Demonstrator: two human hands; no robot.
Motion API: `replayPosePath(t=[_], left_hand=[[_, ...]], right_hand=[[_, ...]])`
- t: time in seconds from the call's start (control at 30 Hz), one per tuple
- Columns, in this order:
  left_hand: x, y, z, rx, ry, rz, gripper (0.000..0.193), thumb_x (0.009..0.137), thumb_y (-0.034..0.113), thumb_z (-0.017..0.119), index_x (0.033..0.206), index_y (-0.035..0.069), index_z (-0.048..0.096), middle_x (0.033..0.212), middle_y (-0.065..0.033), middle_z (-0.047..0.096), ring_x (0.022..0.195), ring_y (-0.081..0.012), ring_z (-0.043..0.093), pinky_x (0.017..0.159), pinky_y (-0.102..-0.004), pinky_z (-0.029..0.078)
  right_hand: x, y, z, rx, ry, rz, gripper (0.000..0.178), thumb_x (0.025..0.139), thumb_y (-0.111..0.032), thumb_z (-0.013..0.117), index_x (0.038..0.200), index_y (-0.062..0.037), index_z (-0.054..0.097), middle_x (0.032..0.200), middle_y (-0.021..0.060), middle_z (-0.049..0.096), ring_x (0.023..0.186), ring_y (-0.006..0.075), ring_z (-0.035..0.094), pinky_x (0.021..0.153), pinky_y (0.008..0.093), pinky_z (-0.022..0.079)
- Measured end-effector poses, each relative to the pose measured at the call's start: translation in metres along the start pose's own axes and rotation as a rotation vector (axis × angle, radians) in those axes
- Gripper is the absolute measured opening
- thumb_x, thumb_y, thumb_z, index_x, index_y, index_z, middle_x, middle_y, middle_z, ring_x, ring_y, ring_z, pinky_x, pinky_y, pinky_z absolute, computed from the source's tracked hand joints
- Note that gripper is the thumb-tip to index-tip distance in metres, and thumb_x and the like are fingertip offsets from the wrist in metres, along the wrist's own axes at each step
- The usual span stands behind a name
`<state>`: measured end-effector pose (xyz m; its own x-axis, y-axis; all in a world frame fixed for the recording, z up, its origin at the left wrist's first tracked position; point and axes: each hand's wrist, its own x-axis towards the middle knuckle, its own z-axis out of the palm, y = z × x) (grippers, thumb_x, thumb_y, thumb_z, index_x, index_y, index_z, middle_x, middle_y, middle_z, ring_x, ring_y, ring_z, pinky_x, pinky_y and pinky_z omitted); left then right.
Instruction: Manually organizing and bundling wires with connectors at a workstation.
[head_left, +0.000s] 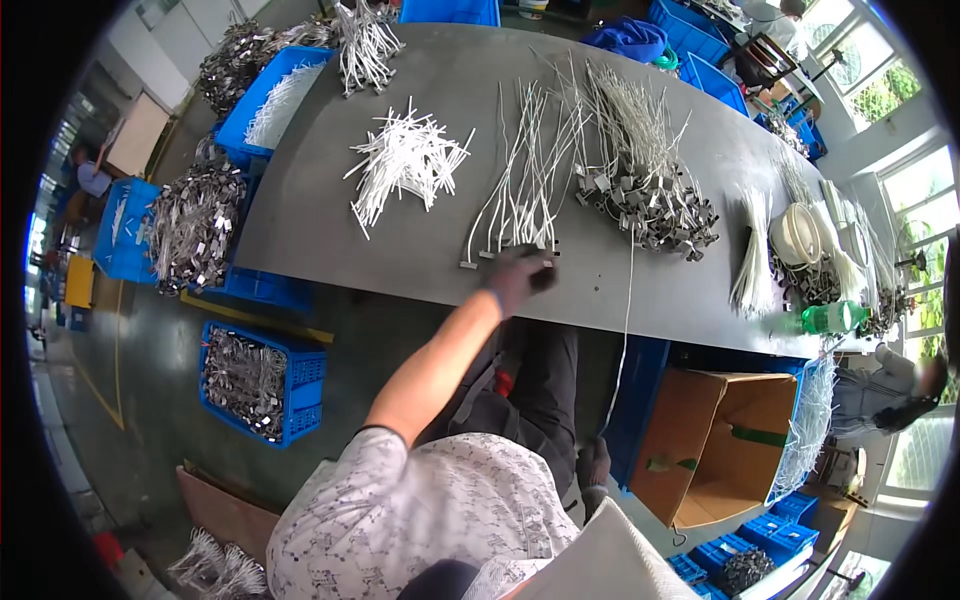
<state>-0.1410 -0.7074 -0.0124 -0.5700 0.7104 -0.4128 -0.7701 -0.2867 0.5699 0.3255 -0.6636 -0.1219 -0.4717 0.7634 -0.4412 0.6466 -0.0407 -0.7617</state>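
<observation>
My left hand (522, 280), in a dark glove, is over the near table edge at the connector ends of a loose spread of white wires (525, 190). Its fingers are smeared and dark, so their grip does not show. Below the table edge, my right hand (592, 464), also dark-gloved, is closed around the lower end of a long white wire (626, 330). That wire runs up over the edge to a large heap of wires with metal-coloured connectors (650, 205). To the left lies a pile of short white tubes (408, 168).
The grey table (330, 225) curves around my front. Blue crates of wired parts (262, 385) stand at left; an open cardboard box (700, 440) sits below right. A green bottle (835, 318) and white tape roll (797, 235) are on the right end. A person (885, 390) is at far right.
</observation>
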Motion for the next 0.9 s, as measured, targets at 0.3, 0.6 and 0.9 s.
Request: replayPosePath(t=[0.3,0.6,0.9], left_hand=[[0.016,0.015,0.102,-0.037,0.256,0.596,0.019,0.103,0.020,0.063,0.103,0.001,0.058,0.090,-0.0115,0.072,0.075,-0.0223,0.073,0.071,-0.0372,0.065],[0.017,0.018,0.087,0.285,0.130,0.514,0.011,0.099,0.011,0.063,0.099,0.000,0.061,0.083,-0.0116,0.072,0.068,-0.0192,0.073,0.061,-0.0316,0.061],[0.032,0.043,0.063,0.562,0.001,0.205,0.021,0.097,0.022,0.069,0.103,0.003,0.065,0.082,-0.0101,0.072,0.069,-0.0183,0.072,0.061,-0.0327,0.061]], right_hand=[[0.047,-0.038,-0.011,-0.369,-0.155,-0.196,0.028,0.100,-0.024,0.050,0.112,-0.0064,0.069,0.105,0.0225,0.072,0.105,0.0438,0.066,0.087,0.0445,0.052],[0.031,-0.051,-0.009,-0.632,-0.057,-0.207,0.026,0.094,-0.021,0.057,0.111,-0.0064,0.069,0.107,0.0211,0.072,0.099,0.0425,0.068,0.084,0.0479,0.055],[0.032,-0.098,-0.027,-1.012,-0.304,-0.345,0.018,0.089,-0.016,0.058,0.104,-0.0076,0.065,0.096,0.0184,0.070,0.085,0.0432,0.069,0.072,0.0529,0.057]])
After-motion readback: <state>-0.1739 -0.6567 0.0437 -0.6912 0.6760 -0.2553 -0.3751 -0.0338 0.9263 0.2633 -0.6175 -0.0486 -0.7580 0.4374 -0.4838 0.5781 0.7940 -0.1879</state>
